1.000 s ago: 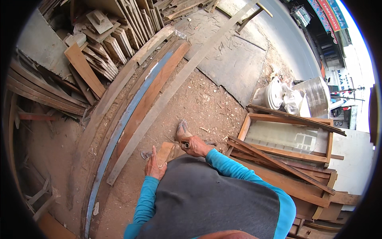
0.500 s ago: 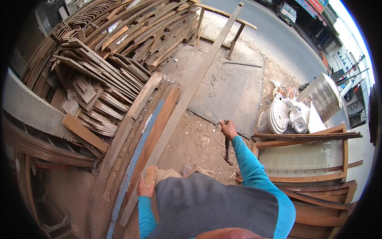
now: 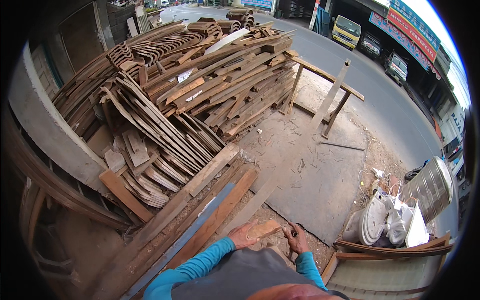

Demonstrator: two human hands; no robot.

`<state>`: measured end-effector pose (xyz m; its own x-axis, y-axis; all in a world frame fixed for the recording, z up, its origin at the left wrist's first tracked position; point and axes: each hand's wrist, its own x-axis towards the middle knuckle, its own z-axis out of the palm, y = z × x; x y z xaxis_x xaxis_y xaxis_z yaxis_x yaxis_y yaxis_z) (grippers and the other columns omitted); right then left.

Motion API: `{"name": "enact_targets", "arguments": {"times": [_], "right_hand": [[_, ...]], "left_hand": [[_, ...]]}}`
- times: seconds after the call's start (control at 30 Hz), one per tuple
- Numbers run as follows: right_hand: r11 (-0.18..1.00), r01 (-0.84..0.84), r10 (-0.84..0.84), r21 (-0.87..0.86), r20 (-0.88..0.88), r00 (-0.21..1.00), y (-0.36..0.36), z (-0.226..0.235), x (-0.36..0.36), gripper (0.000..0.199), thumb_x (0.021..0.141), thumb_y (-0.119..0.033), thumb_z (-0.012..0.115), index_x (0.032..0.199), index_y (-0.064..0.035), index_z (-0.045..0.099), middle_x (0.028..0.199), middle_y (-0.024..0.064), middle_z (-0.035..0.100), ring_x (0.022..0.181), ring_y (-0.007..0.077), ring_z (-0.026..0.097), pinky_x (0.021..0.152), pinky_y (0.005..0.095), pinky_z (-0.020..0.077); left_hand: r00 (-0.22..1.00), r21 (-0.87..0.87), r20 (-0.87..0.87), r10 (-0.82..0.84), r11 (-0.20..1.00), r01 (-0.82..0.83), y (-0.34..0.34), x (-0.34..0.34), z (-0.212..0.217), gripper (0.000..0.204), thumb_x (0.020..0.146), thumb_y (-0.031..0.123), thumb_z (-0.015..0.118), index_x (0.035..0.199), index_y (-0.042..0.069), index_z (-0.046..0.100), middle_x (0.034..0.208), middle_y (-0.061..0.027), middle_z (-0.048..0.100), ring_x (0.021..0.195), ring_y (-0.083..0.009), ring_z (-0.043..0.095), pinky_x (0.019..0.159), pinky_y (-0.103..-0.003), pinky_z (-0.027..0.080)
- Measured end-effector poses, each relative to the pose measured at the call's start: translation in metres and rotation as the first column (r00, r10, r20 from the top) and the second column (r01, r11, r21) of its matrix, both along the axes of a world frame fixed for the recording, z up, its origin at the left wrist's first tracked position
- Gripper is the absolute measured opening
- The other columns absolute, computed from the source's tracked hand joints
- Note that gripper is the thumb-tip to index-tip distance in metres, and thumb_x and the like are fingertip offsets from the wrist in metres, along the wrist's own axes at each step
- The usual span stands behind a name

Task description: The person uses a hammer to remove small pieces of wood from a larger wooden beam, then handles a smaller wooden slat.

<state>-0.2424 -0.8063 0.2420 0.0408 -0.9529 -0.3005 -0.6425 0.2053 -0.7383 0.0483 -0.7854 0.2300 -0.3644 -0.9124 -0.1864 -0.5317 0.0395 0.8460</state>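
Observation:
My left hand [image 3: 243, 235] grips a short, flat wooden block [image 3: 263, 229] and holds it in front of my chest. My right hand [image 3: 296, 239] is closed around the dark handle of a tool [image 3: 294, 233], right beside the block's near end; the tool's working end is hidden. Both forearms wear turquoise sleeves [image 3: 200, 262]. Below the hands lies sawdust-strewn ground next to several long planks [image 3: 215, 215].
A big heap of curved and straight timber [image 3: 190, 95] fills the left and middle. A grey sheet [image 3: 310, 175] lies on the ground with a wooden trestle [image 3: 325, 95] behind it. White sacks [image 3: 385, 220], a metal drum [image 3: 430, 187] and a framed panel [image 3: 385, 270] stand at right. Beyond them runs a road with parked trucks.
My view has tilted up toward the timber heap and road. Both hands came together at my chest; the left now holds the wooden block, and the right has drawn the tool in beside it.

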Motion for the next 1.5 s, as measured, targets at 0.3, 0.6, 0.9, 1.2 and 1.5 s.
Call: {"name": "enact_targets", "arguments": {"times": [0.3,0.6,0.9,1.2,1.5], "right_hand": [[0.966,0.220,-0.204,-0.139,0.121,0.972,-0.069,0.007,-0.060,0.060,0.089,-0.036,0.071,0.135,-0.0017,0.055,0.126,0.0192,0.064,0.117,0.0328,0.061,0.101,0.0402,0.0461],[0.841,0.531,-0.531,0.108,0.358,0.768,-0.181,-0.006,-0.176,0.050,0.088,-0.028,0.071,0.130,-0.0036,0.060,0.108,0.0125,0.068,0.098,0.0182,0.061,0.088,0.0320,0.0489],[0.853,0.517,-0.521,0.070,0.169,0.836,-0.244,-0.047,-0.299,0.048,0.084,-0.025,0.070,0.128,-0.0056,0.061,0.109,0.0194,0.069,0.100,0.0298,0.066,0.089,0.0386,0.0513],[0.865,0.501,-0.501,0.027,0.117,0.858,-0.279,-0.060,-0.373,0.054,0.086,-0.033,0.072,0.133,-0.0106,0.059,0.122,0.0194,0.064,0.116,0.0333,0.060,0.099,0.0419,0.0471],[0.456,0.876,-0.871,0.155,-0.123,0.475,-0.200,-0.083,-0.381,0.064,0.085,-0.035,0.069,0.138,-0.0038,0.052,0.133,0.0243,0.058,0.125,0.0388,0.055,0.106,0.0425,0.0432]], "left_hand": [[0.853,-0.199,0.001,-0.521,0.836,0.511,-0.159,-0.112,-0.001,0.089,0.084,0.039,0.070,0.155,0.013,0.024,0.148,-0.0221,0.043,0.131,-0.0415,0.048,0.113,-0.046,0.038],[0.925,0.069,-0.049,-0.376,0.923,0.378,-0.305,-0.202,0.017,0.081,0.090,0.053,0.063,0.148,0.001,0.039,0.144,-0.0251,0.047,0.130,-0.0382,0.050,0.110,-0.044,0.041],[0.964,0.179,0.249,0.091,0.974,-0.139,-0.423,-0.248,-0.069,0.087,0.087,0.055,0.066,0.145,-0.004,0.039,0.142,-0.0288,0.048,0.130,-0.0388,0.050,0.110,-0.044,0.040],[0.882,0.111,0.463,0.087,0.982,-0.155,-0.598,-0.316,-0.114,0.096,0.082,0.053,0.070,0.147,-0.007,0.034,0.149,-0.0281,0.040,0.141,-0.0382,0.037,0.117,-0.042,0.031],[0.805,0.097,0.504,0.313,0.905,-0.413,-0.748,-0.418,-0.143,0.117,0.069,0.054,0.081,0.156,0.004,0.019,0.157,-0.0231,0.027,0.147,-0.0408,0.021,0.118,-0.053,0.028]]}}
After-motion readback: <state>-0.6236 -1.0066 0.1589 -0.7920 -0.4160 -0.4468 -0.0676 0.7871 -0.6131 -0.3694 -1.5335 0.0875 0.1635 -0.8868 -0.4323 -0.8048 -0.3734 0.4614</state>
